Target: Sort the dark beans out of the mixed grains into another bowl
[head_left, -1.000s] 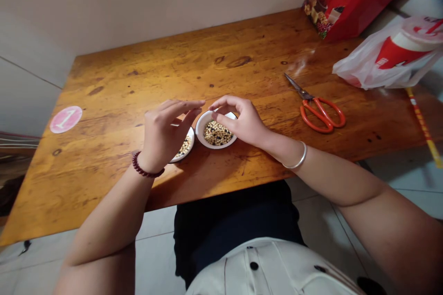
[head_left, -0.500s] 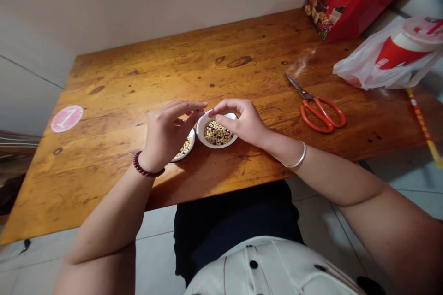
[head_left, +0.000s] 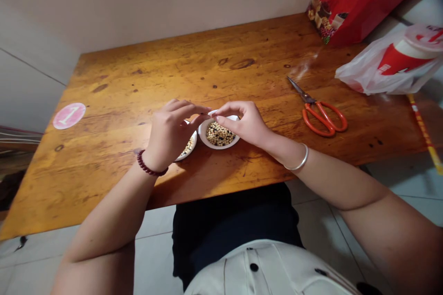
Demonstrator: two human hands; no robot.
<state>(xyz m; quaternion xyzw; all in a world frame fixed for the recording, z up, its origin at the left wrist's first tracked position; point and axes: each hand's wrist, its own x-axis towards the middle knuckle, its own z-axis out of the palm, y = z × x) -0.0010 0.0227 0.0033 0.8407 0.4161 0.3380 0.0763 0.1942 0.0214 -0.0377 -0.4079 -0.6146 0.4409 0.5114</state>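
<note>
Two white bowls stand side by side near the table's front edge. The right bowl (head_left: 204,136) holds a mix of pale and black beans (head_left: 220,134). Most of the left bowl (head_left: 194,140) is hidden behind my left hand (head_left: 173,129), though similar beans show at its right side. My left hand hovers over the left bowl, its thumb and fingers drawn together at the tips. Over the right bowl, my right hand (head_left: 244,122) has its thumb and forefinger pinched. Both sets of fingertips meet above the right bowl's far left rim; anything between them is too small to make out.
Orange-handled scissors (head_left: 320,113) lie on the wooden table (head_left: 173,69) to the right. Beyond them are a red cup in a plastic bag (head_left: 398,64) and a red box-like bag (head_left: 360,4). A pink round sticker (head_left: 69,115) marks the left side. A wall borders the back.
My left fingertips have moved right to meet the right ones, and my right thumb and forefinger have closed together. The whole view has shifted slightly.
</note>
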